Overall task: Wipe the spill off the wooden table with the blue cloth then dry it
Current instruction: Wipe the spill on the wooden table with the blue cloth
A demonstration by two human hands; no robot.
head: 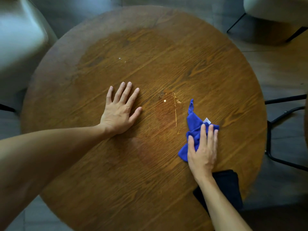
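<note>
A round wooden table (150,47) fills the view. A thin wet spill (168,100) glistens near its middle, with a shiny streak running toward me. My right hand (202,147) presses flat on a crumpled blue cloth (194,124) with a small white tag, just right of the spill. The cloth's far corner trails toward the wet patch. My left hand (119,110) lies flat on the wood left of the spill, fingers spread, holding nothing.
A dark folded cloth (228,185) lies at the table's near right edge, partly under my right forearm. Pale upholstered chairs stand at far left (20,39) and far right (275,12). Black metal chair legs (283,114) run beside the right rim.
</note>
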